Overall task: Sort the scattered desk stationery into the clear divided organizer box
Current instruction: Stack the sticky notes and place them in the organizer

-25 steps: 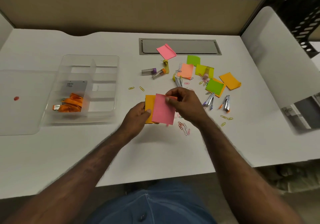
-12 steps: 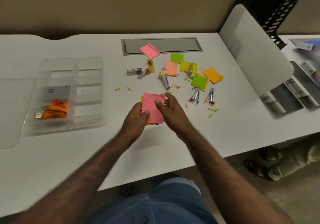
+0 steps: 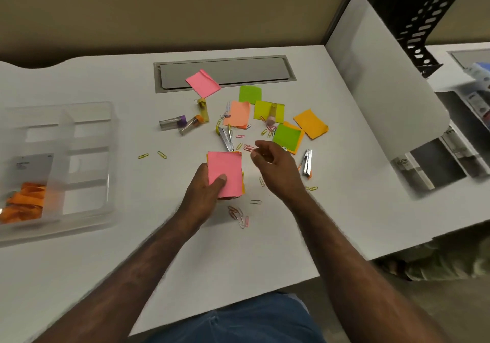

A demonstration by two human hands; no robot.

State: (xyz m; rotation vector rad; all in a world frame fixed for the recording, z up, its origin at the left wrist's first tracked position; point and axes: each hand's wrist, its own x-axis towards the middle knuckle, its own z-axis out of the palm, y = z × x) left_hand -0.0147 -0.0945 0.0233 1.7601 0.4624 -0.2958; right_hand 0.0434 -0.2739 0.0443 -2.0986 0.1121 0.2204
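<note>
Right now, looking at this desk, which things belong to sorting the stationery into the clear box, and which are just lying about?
Part of the job:
sticky note stack in the left hand
loose sticky notes
paper clips
staple removers
clear organizer box
right hand, holding nothing

Just lying about:
black mesh rack
grey cable hatch
desk divider panel

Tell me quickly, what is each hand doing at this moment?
Left hand: holds the pink note stack, thumb on top.
Right hand: open, fingers loosely curled, holding nothing, above the paper clips.
</note>
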